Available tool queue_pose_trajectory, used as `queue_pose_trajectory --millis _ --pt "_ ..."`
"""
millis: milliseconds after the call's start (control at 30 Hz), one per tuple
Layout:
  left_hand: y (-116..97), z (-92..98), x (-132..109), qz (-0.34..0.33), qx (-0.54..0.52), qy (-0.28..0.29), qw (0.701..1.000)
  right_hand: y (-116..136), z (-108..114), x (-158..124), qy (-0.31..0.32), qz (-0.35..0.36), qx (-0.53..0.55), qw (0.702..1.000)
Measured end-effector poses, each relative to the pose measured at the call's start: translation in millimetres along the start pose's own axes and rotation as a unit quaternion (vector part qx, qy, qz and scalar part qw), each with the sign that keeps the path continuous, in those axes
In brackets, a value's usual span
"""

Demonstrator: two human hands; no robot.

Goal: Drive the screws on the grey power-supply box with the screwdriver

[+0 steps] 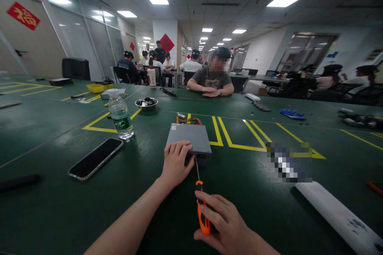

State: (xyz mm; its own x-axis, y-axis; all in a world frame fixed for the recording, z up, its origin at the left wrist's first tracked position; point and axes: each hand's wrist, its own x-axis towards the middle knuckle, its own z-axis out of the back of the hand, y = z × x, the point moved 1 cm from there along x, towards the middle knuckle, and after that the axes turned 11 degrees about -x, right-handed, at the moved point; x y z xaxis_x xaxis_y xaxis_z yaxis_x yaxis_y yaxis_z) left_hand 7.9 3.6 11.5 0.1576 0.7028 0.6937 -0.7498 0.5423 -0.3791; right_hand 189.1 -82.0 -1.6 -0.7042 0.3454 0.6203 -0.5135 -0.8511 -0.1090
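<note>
A grey metal computer power supply (191,137) lies on the green table, its bundle of coloured cables (191,120) at the far side. My left hand (176,161) grips its near left corner, fingers on the top face and thumb at the near face. In my right hand (223,219) is an orange and black screwdriver (203,213), held by the handle with the fingers around it. Its thin shaft points away from me, and the tip reaches the near face of the power supply. Whether the tip sits in a screw, I cannot tell.
Left of the power supply are a water bottle (120,117), a phone (95,159) and a metal bowl (146,103) of dark pieces. A long white object (338,215) lies at right, a blue item (292,114) beyond. Across the table sits a person (212,77).
</note>
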Motion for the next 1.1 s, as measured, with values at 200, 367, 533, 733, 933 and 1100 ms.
queue_pose_trajectory --millis 200,367,533,733,933,1100 --pt "0.6 -1.2 -0.2 0.001 -0.005 -0.002 1.000 2.9 3.5 3.0 0.063 -0.007 0.000 0.998" --pt "0.9 -1.9 -0.2 -0.001 -0.003 -0.005 1.000 0.1 6.9 5.9 0.029 0.014 -0.003 0.999" --pt "0.6 -0.9 -0.4 -0.003 0.003 -0.005 1.000 -0.9 3.2 -0.5 0.005 -0.012 0.028 1.000" --pt "0.6 -1.1 -0.3 -0.004 0.001 -0.006 1.000 3.3 6.5 6.3 0.058 0.003 0.004 0.998" --pt "1.3 -0.8 -0.2 -0.003 -0.004 0.000 1.000 -1.6 5.8 2.8 -0.013 -0.009 0.026 1.000" --pt "1.4 -0.3 -0.1 -0.004 -0.001 0.002 1.000 0.0 5.1 1.5 0.002 -0.034 0.028 0.999"
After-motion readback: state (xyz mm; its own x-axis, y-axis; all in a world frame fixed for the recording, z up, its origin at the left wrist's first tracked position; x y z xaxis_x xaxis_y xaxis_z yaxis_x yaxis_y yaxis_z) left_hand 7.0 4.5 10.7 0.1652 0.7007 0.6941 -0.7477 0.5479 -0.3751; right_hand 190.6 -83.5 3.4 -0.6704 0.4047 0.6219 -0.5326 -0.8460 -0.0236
